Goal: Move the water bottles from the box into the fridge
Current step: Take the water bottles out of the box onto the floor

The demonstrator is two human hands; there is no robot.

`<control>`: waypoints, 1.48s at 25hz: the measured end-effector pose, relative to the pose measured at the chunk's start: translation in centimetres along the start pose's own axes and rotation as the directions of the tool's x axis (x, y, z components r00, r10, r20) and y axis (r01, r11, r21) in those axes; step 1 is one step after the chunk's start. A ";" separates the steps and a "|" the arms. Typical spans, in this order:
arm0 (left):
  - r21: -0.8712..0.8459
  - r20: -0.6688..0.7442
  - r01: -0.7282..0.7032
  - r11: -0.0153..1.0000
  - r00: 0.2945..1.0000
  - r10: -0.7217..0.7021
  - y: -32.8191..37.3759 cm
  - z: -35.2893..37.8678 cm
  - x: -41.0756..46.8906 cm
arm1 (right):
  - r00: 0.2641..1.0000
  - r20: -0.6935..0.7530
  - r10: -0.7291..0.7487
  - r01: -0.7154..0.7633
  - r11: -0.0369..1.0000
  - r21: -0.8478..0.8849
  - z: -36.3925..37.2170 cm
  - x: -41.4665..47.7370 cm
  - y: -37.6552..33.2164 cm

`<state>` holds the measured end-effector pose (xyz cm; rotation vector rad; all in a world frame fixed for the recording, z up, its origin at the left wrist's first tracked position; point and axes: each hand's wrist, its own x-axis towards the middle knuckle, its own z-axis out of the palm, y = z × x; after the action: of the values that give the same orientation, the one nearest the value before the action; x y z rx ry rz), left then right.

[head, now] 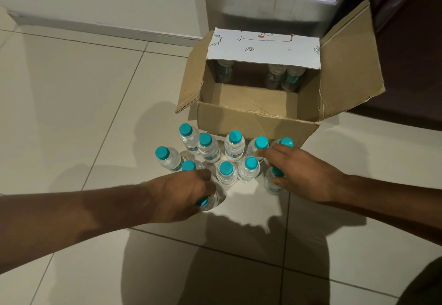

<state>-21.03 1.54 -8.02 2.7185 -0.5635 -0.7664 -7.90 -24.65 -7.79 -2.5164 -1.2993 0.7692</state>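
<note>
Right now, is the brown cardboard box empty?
No, at least three clear plastic bottles stand inside the brown cardboard box under its white flap.

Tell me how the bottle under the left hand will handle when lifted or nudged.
The bottle the left hand grips looks full, so probably heavy for its size. Its smooth clear plastic may slip or dent under a squeeze. Narrow and already tilted, it would likely tip and roll on the floor if released.

The pale tiled floor [71, 113] carries an open cardboard box [258, 118] and, just before it, upright teal-capped water bottles [234, 148].
</note>
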 end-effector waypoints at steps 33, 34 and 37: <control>-0.389 -0.452 0.189 0.902 0.814 -0.365 -0.2 -11.9 20.9 | 0.800 -0.358 0.482 -0.512 0.859 0.013 -10.8 10.9 7.1; -0.354 -0.432 0.216 0.910 0.825 -0.364 -0.3 -12.0 22.1 | 0.788 -0.388 0.478 -0.519 0.855 -0.001 -11.5 11.1 7.5; -0.255 -0.423 0.298 0.920 0.821 -0.383 0.0 -13.0 25.4 | 0.772 -0.373 0.515 -0.574 0.817 -0.060 -13.5 12.0 8.9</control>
<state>6.05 -7.55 -8.55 2.7176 0.1057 -0.1867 11.28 -19.54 -4.32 -3.0356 -0.5239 0.2773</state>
